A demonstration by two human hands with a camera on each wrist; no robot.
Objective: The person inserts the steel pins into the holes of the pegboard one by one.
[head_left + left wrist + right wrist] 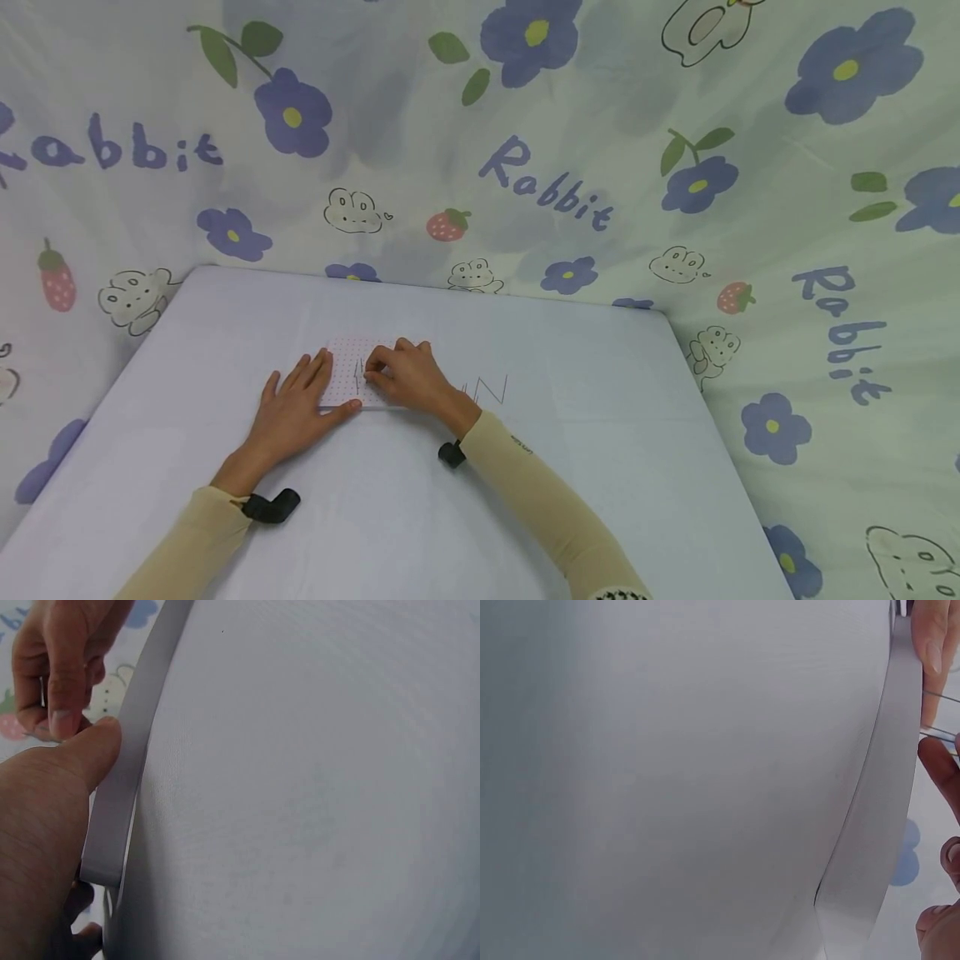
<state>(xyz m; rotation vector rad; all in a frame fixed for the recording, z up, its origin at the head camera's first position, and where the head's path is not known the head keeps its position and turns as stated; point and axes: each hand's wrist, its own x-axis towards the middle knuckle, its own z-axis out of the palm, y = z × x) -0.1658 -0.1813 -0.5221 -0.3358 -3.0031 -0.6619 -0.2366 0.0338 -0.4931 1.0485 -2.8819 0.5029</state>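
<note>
A flat white board printed with rows of pink dots (342, 367) lies on the table. My left hand (296, 408) rests on its left side with fingers spread, the thumb (101, 746) along the near edge. Over the middle of the board, my right hand (408, 375) has its thumb and index finger pinched together at a thin dark stick. Just left of these fingertips, other thin dark sticks (357, 379) show against the dots. In the right wrist view several thin sticks (940, 696) appear above the board's edge between the hands.
More thin dark sticks (491, 390) lie on the white tabletop (600, 467) right of the board, partly behind the right wrist. A patterned cloth (390, 125) with flowers and rabbits hangs behind and beside the table.
</note>
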